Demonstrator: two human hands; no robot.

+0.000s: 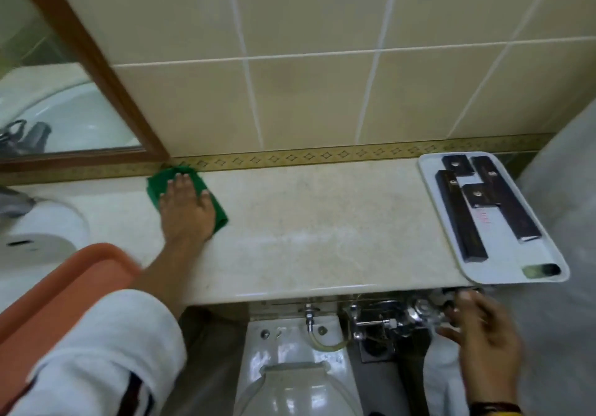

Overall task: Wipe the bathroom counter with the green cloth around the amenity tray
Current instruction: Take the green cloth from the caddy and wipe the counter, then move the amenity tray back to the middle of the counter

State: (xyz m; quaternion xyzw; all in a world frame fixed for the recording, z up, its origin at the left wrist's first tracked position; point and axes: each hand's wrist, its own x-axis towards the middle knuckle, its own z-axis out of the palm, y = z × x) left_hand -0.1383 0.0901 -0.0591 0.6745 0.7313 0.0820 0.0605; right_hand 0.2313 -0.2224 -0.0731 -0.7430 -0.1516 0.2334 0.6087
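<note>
My right hand (483, 328) hovered, fingers loosely spread, below the counter (306, 222) edge, under the white amenity tray (516, 264). Farther along that counter, well left of the tray, my left hand (187, 209) pressed flat, fingers together, on the green cloth (158, 186) against the tiled wall (322, 93).

The counter (306, 222) runs left to right along the tiled wall (322, 60). The sink (35, 241) is at its left end. The amenity tray (529, 270) sits at its right end, with boxes (477, 194) lying in it. The cloth (161, 186) lies on the counter near the back, right of the sink, well apart from the tray. The left hand (187, 209) rests flat on the cloth. The toilet (296, 367) stands below the counter's front edge. The right hand (483, 335) is below the tray.
</note>
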